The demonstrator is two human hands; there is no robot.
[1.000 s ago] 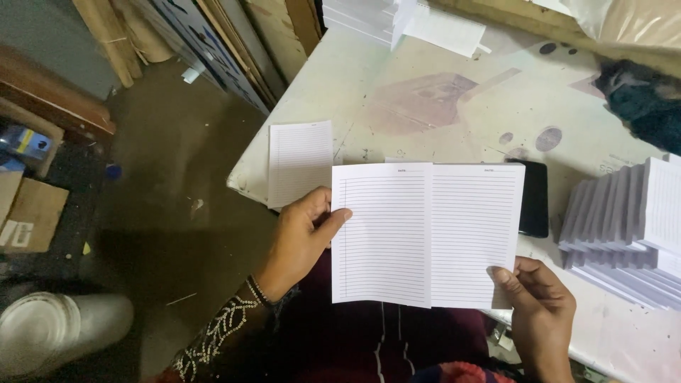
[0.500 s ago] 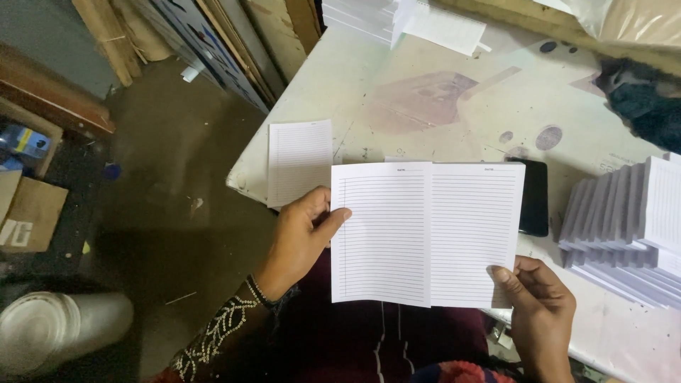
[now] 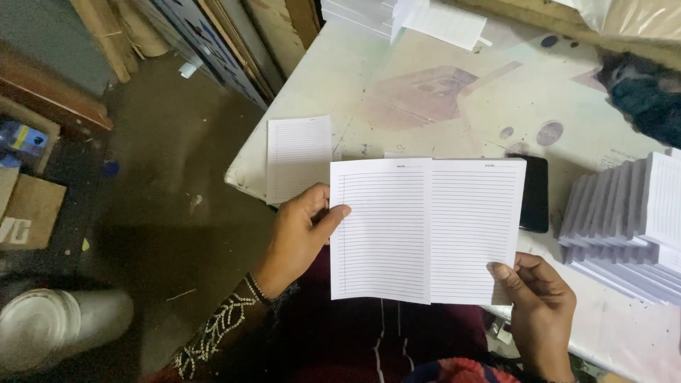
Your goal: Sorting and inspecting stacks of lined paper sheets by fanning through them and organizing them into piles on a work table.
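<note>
I hold an open sheet of lined white paper (image 3: 425, 230), folded down the middle into two pages, flat in front of me. My left hand (image 3: 298, 234) grips its left edge with the thumb on top. At the lower right corner, my right hand (image 3: 539, 305) pinches the sheet, thumb on the page. A single lined page (image 3: 298, 157) lies on the table's near left corner, just above my left hand.
The stained white table (image 3: 440, 92) carries a black phone (image 3: 533, 193) behind the sheet, fanned stacks of folded white paper (image 3: 631, 220) at right, more paper stacks (image 3: 425, 18) at the far edge and a dark cloth (image 3: 642, 92). The floor at left has boards, a cardboard box (image 3: 28, 209) and a white roll (image 3: 57, 333).
</note>
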